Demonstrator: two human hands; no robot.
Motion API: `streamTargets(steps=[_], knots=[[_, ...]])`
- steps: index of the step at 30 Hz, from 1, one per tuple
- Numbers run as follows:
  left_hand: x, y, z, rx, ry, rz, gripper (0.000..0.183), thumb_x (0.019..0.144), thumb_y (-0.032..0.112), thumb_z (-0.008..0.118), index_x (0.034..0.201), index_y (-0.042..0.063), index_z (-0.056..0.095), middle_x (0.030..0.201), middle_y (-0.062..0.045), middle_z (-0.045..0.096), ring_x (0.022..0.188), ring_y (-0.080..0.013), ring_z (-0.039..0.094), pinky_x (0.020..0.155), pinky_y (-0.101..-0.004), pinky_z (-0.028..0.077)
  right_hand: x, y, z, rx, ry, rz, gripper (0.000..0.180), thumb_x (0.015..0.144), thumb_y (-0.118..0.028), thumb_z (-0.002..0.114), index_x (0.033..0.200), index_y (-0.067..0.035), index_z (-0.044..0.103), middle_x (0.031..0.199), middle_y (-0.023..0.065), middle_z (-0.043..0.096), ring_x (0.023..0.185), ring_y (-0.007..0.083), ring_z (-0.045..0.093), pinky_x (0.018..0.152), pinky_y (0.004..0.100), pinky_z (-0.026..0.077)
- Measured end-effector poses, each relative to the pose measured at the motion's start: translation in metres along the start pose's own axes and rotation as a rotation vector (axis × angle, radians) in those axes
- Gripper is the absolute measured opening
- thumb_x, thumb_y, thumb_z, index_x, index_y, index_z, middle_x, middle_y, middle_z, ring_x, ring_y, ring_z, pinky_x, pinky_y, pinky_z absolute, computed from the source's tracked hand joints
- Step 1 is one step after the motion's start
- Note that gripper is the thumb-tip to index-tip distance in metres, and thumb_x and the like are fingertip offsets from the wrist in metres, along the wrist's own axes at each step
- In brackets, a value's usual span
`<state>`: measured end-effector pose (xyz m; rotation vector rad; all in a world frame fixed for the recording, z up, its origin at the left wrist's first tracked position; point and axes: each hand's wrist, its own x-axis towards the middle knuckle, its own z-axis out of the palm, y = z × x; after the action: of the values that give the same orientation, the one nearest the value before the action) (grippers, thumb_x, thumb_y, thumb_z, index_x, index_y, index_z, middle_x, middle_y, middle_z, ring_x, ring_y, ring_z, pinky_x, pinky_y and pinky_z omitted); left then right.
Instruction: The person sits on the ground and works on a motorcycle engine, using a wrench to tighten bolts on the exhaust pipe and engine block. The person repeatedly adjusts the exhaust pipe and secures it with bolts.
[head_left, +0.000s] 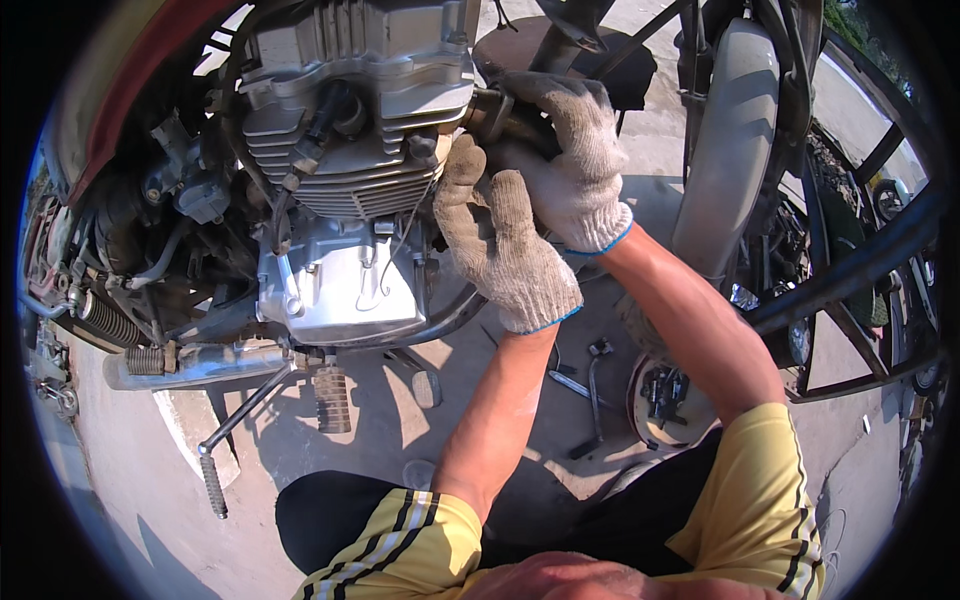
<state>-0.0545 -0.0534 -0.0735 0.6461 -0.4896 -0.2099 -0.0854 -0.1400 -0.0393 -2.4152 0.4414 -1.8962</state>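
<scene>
A motorcycle engine with a finned cylinder (330, 172) fills the upper middle of the head view. From the cylinder's right side an exhaust pipe (534, 129) comes out at a flange (492, 114). My right hand (581, 154), in a knitted work glove, wraps around this pipe, its fingers over the top near the flange. Just below and to the left, my gloved left hand (506, 244) is beside the cylinder fins with its fingers bent upward. Its palm side is hidden, so any hold there cannot be made out. The silver crankcase cover (352, 277) lies left of that hand.
A front wheel (727, 142) stands to the right, near a dark metal frame (847, 277). On the concrete lie a wrench-like tool (596, 397) and a round bowl (641, 420) holding small metal parts. The kick-start lever (244, 409) and a footpeg (331, 397) stick out at lower left.
</scene>
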Motion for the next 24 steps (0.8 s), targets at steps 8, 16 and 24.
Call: streamTargets(steps=[8, 16, 24], knots=[[0.020, -0.003, -0.006, -0.271, -0.044, -0.296, 0.053, 0.102, 0.014, 0.078, 0.150, 0.005, 0.058, 0.144, -0.008, 0.065, 0.125, -0.0177, 0.061, 0.108, -0.0369, 0.052, -0.005, -0.002, 0.000, 0.019, -0.001, 0.066, 0.058, 0.074, -0.007, 0.090, 0.129, -0.009, 0.072, 0.120, 0.0137, 0.074, 0.111, 0.0364, 0.068, 0.098, 0.0465, 0.055], [0.035, -0.005, -0.019, -0.306, -0.095, -0.499, 0.052, 0.100, 0.013, 0.079, 0.149, 0.009, 0.064, 0.135, -0.003, 0.070, 0.119, -0.0146, 0.063, 0.103, -0.0326, 0.052, -0.006, 0.001, 0.007, 0.073, 0.036, 0.118, 0.054, 0.073, -0.011, 0.091, 0.124, -0.012, 0.076, 0.119, 0.0106, 0.077, 0.112, 0.0369, 0.071, 0.101, 0.0466, 0.055], [0.043, -0.007, -0.016, -0.311, -0.211, -0.394, 0.048, 0.103, 0.029, 0.077, 0.144, 0.007, 0.065, 0.136, -0.013, 0.072, 0.126, -0.0294, 0.067, 0.111, -0.0482, 0.054, 0.001, -0.004, 0.006, 0.042, -0.022, 0.085, 0.056, 0.076, 0.000, 0.087, 0.129, -0.006, 0.068, 0.125, 0.0136, 0.071, 0.115, 0.0349, 0.066, 0.100, 0.0426, 0.055]])
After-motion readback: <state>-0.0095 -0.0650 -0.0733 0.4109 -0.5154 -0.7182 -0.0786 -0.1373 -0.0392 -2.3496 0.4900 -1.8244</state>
